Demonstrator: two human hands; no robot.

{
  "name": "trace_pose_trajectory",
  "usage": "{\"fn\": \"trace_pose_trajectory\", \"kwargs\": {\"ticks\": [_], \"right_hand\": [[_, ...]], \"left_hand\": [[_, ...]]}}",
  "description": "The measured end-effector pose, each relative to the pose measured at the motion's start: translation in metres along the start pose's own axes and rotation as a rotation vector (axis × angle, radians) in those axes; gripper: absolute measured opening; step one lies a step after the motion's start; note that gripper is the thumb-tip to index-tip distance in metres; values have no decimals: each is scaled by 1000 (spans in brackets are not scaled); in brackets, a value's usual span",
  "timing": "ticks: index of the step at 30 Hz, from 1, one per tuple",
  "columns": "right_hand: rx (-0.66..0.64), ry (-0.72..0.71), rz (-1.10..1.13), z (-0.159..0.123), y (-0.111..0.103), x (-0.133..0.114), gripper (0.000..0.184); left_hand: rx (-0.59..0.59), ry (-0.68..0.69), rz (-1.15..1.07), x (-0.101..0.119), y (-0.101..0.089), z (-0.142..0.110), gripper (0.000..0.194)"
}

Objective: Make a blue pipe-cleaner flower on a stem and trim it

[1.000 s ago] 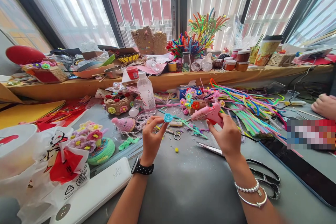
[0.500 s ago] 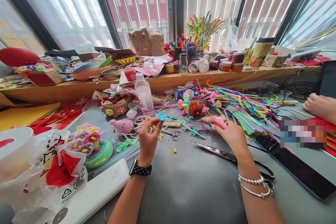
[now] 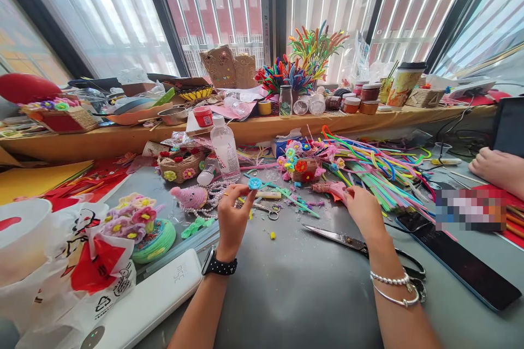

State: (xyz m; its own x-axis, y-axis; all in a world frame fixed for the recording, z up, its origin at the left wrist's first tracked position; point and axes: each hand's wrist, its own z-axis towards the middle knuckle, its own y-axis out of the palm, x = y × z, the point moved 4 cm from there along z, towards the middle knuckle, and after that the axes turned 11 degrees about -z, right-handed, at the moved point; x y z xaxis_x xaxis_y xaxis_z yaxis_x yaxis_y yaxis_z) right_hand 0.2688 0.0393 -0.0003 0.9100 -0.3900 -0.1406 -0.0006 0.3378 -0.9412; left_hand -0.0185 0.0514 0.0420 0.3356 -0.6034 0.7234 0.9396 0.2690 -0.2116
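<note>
My left hand [image 3: 234, 215] is raised above the table, pinching a small blue flower [image 3: 254, 183] between thumb and fingertips. My right hand [image 3: 365, 211] has its fingers closed at the rear end of a pink glue gun [image 3: 329, 190], whose nozzle points left. Part of the gun's grip is hidden by the fingers. Large scissors [image 3: 339, 235] lie beneath my right wrist. Behind my left hand are small scissors [image 3: 271, 209], and a small yellow piece [image 3: 273, 235] rests on the tabletop. A basket with fuzzy flowers [image 3: 306, 166] stands just beyond the gun.
Bundles of coloured pipe cleaners [image 3: 380, 174] spread at the right, near a phone [image 3: 462, 267]. Another person's hand [image 3: 497, 169] rests at the far right. A plastic bottle [image 3: 225, 150], a crocheted flower pot [image 3: 158, 240] and a white power bank [image 3: 151, 294] stand or lie leftward.
My right hand has shifted slightly right, its fingers now farther back on the glue gun. My left hand still holds the blue flower, a touch to the right and more tilted.
</note>
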Motion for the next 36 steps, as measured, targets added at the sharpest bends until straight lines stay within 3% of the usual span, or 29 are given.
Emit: {"fn": "trace_pose_trajectory", "kwargs": {"ticks": [4,6,11,16,22,24,26,28,30,33,36], "right_hand": [[44,64,64,-7,-17,18,31],[5,51,75,-9,-20,21,31],[-175,-14,11,-14,-16,11,36],[-202,-103,-122,-19,-14,2,30],[-249,-83,-234,-22,-14,-2,24],[-169,-68,-214,-25,-20,-16,25],[-65,-202,-63,-30,-25,-44,22],[-214,-486,198,-40,-20,-83,23],[-335,-642,269,-49,-15,-115,16],[-451,-768,322,-55,-8,-144,12],[-501,-816,365,-58,-3,-150,10]], "left_hand": [[-7,4,7,0,1,1,10],[-14,6,14,0,1,0,10],[-17,-4,26,-1,1,0,11],[-9,19,38,0,1,1,11],[-24,29,60,1,2,0,10],[-23,24,51,2,2,0,10],[-25,20,42,2,3,0,11],[-29,18,39,3,3,0,12],[-29,18,41,3,2,0,13],[-16,18,46,3,0,0,13],[-16,12,46,3,0,0,11]]}}
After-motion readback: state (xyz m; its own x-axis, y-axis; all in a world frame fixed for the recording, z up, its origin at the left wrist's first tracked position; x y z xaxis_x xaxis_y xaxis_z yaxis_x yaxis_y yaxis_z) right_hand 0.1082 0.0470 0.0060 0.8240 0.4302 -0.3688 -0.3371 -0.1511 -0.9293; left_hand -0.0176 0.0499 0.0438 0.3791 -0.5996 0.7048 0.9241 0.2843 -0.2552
